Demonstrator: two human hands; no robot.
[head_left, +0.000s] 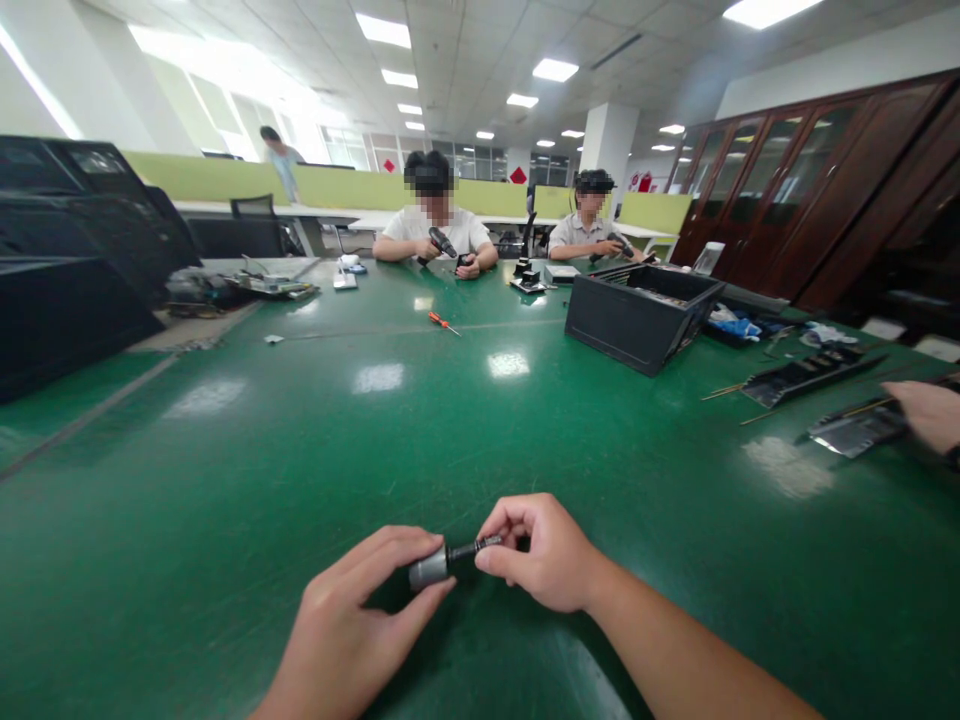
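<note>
left grip (351, 604) pinches cylinder (427, 569), right grip (551, 560) its shaft (464, 550).

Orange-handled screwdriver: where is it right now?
In the head view, the orange-handled screwdriver lies on the far part of the shiny green tabletop, slightly left of centre, in front of the co-worker in a white shirt and left of the black rectangular box.

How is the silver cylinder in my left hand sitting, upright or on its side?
On its side: your left hand grips the silver cylinder, and a dark shaft runs sideways from it to your right hand.
</note>
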